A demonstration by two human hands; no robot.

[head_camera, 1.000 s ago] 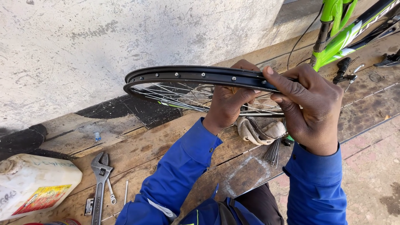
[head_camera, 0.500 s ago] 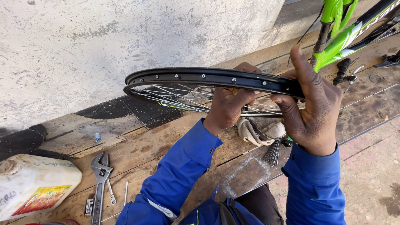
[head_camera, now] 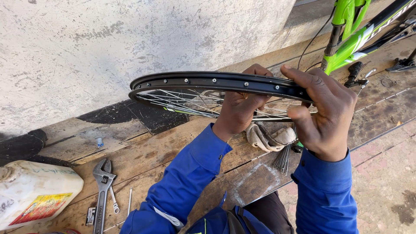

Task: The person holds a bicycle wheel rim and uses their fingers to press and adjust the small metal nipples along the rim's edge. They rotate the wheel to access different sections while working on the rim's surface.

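Hands in blue sleeves hold a black bicycle wheel rim [head_camera: 208, 81], a thin metal hoop laced with fine silver spokes, nearly level above a worn wooden bench [head_camera: 173, 151]. The left hand [head_camera: 240, 108] reaches up from under the hoop and curls shut around its near edge. The right hand [head_camera: 323, 115] pinches the rim between thumb and fingers. Beneath lie a crumpled beige rag [head_camera: 266, 138] and a bundle of loose spokes [head_camera: 282, 159]. An adjustable wrench [head_camera: 102, 190] and a white plastic jug [head_camera: 34, 195] rest at the left; a green bicycle frame [head_camera: 351, 34] stands by the rough plastered wall [head_camera: 130, 39].
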